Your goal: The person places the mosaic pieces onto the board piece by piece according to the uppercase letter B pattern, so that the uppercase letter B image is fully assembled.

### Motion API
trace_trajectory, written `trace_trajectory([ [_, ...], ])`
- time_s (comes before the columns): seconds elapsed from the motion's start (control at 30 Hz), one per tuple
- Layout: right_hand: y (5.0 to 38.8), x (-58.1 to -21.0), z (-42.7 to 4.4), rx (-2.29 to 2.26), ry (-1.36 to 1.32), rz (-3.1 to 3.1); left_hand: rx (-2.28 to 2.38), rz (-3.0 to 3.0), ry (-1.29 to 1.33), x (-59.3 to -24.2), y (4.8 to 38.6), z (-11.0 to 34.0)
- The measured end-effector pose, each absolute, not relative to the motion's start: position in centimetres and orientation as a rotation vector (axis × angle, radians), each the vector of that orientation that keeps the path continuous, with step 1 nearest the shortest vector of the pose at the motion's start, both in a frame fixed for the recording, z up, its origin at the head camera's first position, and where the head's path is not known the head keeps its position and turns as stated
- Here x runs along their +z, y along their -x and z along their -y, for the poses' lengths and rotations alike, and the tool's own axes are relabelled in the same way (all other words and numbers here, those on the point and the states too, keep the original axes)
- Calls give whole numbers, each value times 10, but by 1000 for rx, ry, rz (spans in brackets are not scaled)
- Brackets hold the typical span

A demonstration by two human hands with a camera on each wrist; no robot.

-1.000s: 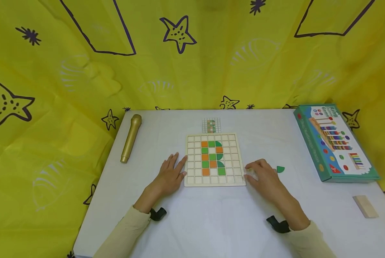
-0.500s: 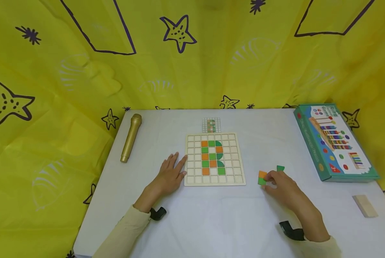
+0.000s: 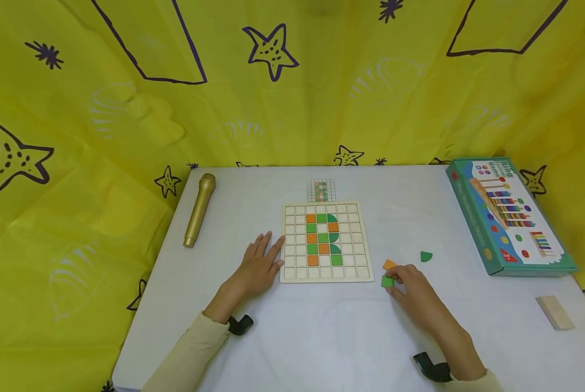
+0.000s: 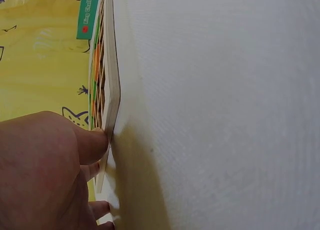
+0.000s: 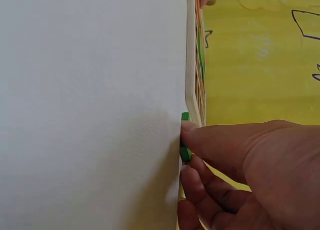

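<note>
A pale wooden grid board [image 3: 350,245] lies mid-table, its orange and green tiles forming a letter R. At its left edge my left hand [image 3: 258,269] rests with fingers spread; in the left wrist view the thumb [image 4: 94,146] touches the board's side. Right of the board, my right hand [image 3: 414,294] pinches a green square tile [image 3: 387,281] low at the tabletop, its thumb [image 5: 210,140] on the tile in the right wrist view. An orange tile [image 3: 389,264] lies just beyond, partly behind the fingertips. A green quarter-circle tile [image 3: 426,256] lies farther right, apart from the hand.
A small pattern card [image 3: 321,190] sits behind the board. On the left lies a gold microphone [image 3: 199,210]. A green game box [image 3: 510,218] occupies the right back, with a plain wooden block [image 3: 555,313] nearer. A yellow curtain [image 3: 292,120] hangs behind the table.
My right hand moved away from the board's right edge, then slid back left a little with the green tile. The orange and green tiles shifted left and separated. My left hand stayed still.
</note>
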State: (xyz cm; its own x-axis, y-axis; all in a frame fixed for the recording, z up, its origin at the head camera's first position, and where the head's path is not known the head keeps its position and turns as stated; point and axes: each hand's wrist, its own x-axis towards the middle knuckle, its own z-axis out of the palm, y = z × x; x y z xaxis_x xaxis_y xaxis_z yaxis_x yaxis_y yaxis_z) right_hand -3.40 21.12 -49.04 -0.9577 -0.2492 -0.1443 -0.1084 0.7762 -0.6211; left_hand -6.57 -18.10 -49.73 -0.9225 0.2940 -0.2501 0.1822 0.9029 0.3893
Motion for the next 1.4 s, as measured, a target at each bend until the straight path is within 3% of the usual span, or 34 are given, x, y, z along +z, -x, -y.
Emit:
trace_trajectory([
  [0.47, 39, -484, -200, -984, 376, -2809, 515, -2765, -348, -495, 65, 180],
  [0.9, 81, -469, -133, -1036, 609, -2706, 511, -2765, -351, -497, 65, 181],
  [1.13, 77, -479, -92, -1006, 757, -2641, 506, -2758, -347, -499, 66, 181],
  [1.4, 68, -487, -80, -1012, 844, -2677, 510, -2752, -343, -500, 67, 182],
])
